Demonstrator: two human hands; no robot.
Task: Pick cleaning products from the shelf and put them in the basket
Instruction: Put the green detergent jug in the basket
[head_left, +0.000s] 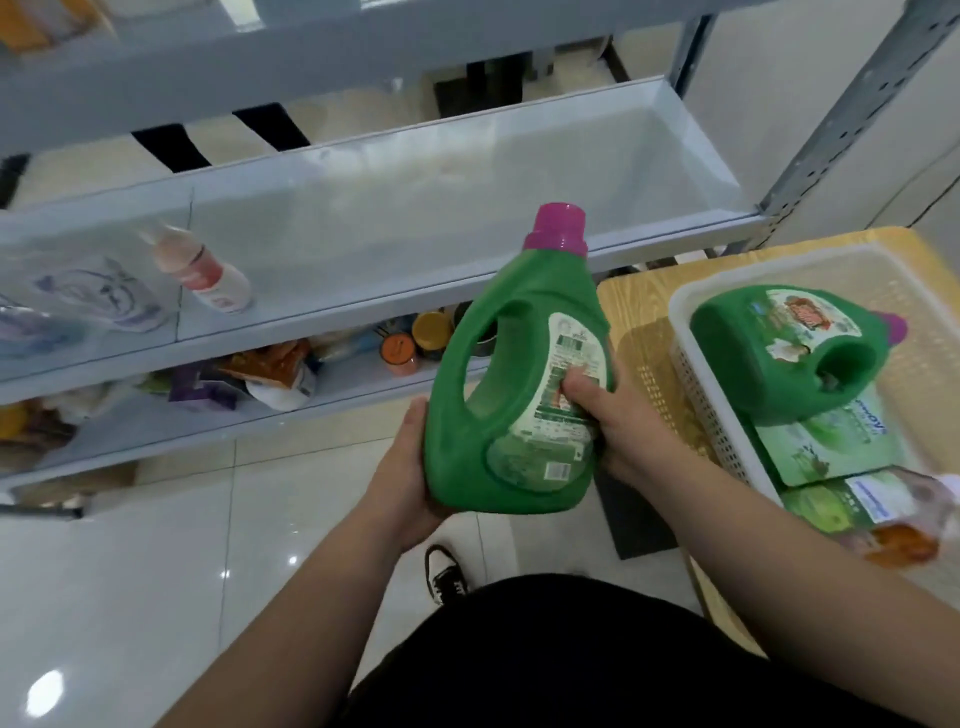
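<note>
The green jug (498, 395) hides the fingers of the left hand (405, 467) from me. On the right hand (623, 431) I get only the thumb, the rest is behind the jug. Print on the label (566, 395) is too small to read. The pouches (98, 301) at the left end of the shelf (415, 208) are smeared and cut by the frame. The basket (691, 374) runs off the right edge, and the packs (826, 447) in it are half hidden under a second jug (779, 353).
</note>
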